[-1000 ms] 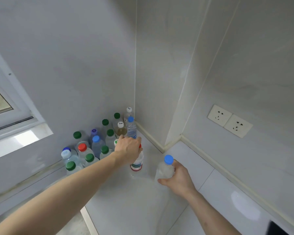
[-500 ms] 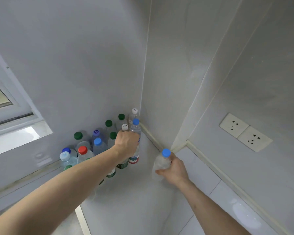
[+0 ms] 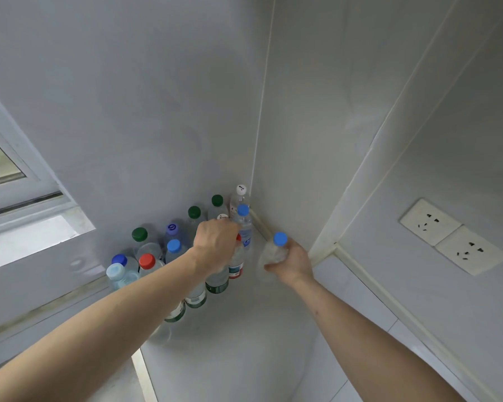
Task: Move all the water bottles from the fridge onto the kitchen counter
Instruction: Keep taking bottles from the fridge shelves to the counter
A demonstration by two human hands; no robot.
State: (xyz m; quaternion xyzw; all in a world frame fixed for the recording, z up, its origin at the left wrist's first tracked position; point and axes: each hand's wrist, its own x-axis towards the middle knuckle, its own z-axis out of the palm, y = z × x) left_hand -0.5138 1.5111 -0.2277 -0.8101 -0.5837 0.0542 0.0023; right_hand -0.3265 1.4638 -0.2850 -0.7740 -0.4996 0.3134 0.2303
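Gripping red-capped bottle [image 3: 236, 264] top, left hand [image 3: 215, 242] curled; right hand [image 3: 291, 264] wrapped around blue-capped bottle [image 3: 275, 250].

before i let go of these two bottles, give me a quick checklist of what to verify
1. Right hand grips the blue-capped bottle round its body: ok.
2. That bottle's base is down on the counter: cannot tell, the base is blurred.
3. Left hand covers the top of the red-labelled bottle: ok, though its grip is hidden.
4. Red-labelled bottle is upright beside the cluster: ok.
5. Bare counter lies between the two held bottles: ok.
6. Neighbouring bottles, such as the red-capped bottle, are standing: ok.
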